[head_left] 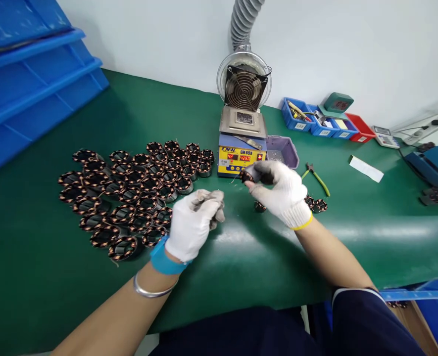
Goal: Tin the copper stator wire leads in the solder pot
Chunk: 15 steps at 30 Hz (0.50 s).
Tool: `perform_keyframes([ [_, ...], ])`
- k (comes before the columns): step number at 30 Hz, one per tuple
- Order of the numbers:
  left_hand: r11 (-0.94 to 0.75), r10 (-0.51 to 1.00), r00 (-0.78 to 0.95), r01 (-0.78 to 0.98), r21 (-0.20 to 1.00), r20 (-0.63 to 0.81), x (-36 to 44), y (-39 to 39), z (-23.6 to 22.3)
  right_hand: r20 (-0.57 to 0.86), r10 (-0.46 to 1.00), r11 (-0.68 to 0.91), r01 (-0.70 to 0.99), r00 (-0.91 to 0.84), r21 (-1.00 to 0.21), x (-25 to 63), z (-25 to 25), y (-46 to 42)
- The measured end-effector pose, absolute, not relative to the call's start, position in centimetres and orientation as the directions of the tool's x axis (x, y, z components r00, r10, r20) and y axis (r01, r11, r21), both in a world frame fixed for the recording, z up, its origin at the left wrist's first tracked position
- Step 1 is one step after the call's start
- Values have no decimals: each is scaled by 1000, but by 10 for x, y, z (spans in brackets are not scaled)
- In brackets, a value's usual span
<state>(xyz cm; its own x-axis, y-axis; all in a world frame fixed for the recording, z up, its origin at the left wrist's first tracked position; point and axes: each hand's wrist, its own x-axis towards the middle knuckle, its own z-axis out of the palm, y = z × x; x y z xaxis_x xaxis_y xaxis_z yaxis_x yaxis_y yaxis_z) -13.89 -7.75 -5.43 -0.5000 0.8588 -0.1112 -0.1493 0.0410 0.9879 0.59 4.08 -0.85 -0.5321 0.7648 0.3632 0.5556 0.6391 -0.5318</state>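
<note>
My right hand (276, 190), in a white glove with a yellow cuff, grips a copper-wound motor stator (247, 176) between thumb and fingers. It is held just in front of the yellow-and-blue solder pot (242, 157). A thin wire end sticks out from that stator. My left hand (200, 217), also gloved, is closed in a pinch, and whatever it may hold is too small to make out. Beside it on the left stand many stators (129, 193) in a cluster. A few more stators (317, 203) lie partly hidden behind my right hand and wrist.
Green-handled cutters (317, 179) lie on the green table (211, 291) at right. A purple tray (283, 151) stands beside the solder pot; a fan (244, 90) and duct rise behind. Blue bins (296, 116), a red bin (360, 128) and a paper strip (366, 168) are farther right. Large blue crates (36, 84) fill the left.
</note>
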Motion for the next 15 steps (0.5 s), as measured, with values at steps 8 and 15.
perform_keyframes([
  [8, 2, 975, -213, 291, 957, 63, -133, -58, -104, 351, 675, 645, 750, -649, 148, -69, 63, 145],
  [15, 3, 983, -174, 331, 944, 57, -138, -60, -98, 308, 633, 634, 703, -711, 322, -114, 58, 196],
])
